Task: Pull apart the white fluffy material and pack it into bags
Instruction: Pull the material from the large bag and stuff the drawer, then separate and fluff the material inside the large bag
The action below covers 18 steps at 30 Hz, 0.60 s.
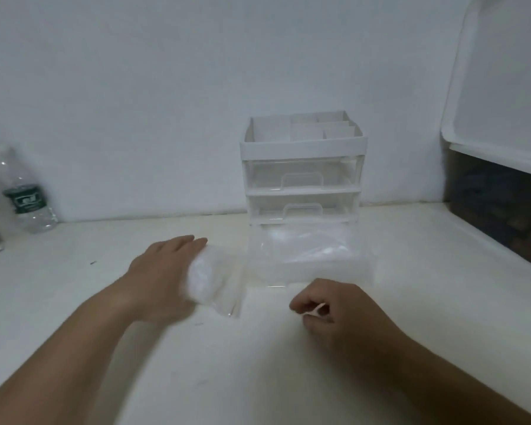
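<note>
A clear plastic bag stuffed with white fluffy material lies on the white table. My left hand holds it from the left side, fingers stretched along its top. My right hand rests on the table to the right, fingers curled, pinching a small white wisp. Behind it stands a pulled-out clear drawer that holds more white material and clear bags.
A white drawer organizer with clear drawers stands against the wall. At the far left stands a clear water bottle with a green label. A dark bin with a white lid sits at the right.
</note>
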Tool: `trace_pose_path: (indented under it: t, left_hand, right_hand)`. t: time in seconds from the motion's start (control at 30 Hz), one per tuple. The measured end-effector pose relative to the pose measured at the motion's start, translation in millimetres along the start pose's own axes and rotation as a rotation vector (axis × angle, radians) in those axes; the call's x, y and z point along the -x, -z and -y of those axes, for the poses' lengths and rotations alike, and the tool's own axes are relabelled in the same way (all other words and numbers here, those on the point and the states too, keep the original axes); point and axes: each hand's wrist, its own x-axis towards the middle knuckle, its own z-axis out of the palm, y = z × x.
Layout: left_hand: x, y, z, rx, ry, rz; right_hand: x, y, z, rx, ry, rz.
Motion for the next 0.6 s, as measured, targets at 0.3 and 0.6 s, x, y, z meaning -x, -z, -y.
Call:
trace_pose_path:
  t: [0.3,0.6]
  left_hand:
    - [26,-36,-21,0.134,-0.068,-0.338]
    - [29,-53,-11,0.361,-0.170,-0.587]
  right_hand:
    - [-18,-27,45,-0.501,-0.292,0.059]
    - [-30,-26,52,-0.588,-0.359,0.183]
